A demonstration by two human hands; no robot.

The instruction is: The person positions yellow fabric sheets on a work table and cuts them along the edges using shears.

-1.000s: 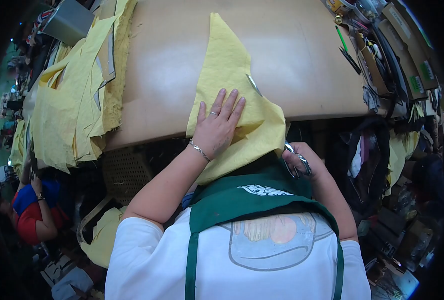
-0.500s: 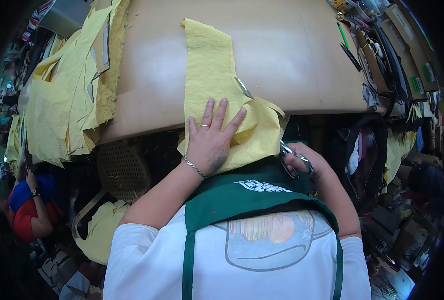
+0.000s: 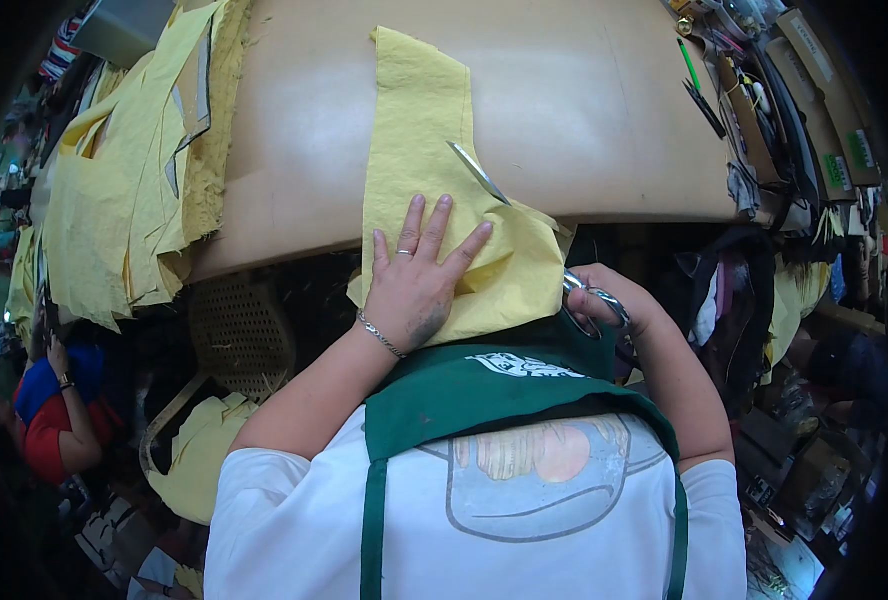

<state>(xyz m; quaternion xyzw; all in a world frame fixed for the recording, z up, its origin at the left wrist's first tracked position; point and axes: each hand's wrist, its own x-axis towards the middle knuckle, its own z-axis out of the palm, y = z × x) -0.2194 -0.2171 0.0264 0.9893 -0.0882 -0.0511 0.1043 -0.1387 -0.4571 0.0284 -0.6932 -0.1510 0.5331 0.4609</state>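
A yellow cloth piece (image 3: pixel 419 130) lies on the table and bunches up over its front edge. My left hand (image 3: pixel 419 275) rests flat on it with fingers spread, wearing a ring and a bracelet. At the right, my right hand (image 3: pixel 609 300) is closed round the handles of large metal scissors (image 3: pixel 480 174). One blade shows above the cloth near its right edge, just beyond my left fingertips; the middle of the scissors is hidden under the cloth fold.
Stacked yellow cloth (image 3: pixel 129 180) covers the left side of the tan table (image 3: pixel 564 110). A green pen (image 3: pixel 688 65), black tools and boxes line the right edge. A woven chair (image 3: pixel 239 335) stands below left. Another person in red (image 3: pixel 64 430) is at the far left.
Since the first frame, the cloth has turned and shifted left, with my left hand moving left and down. More of the scissor blade now shows, reaching farther left over the cloth.
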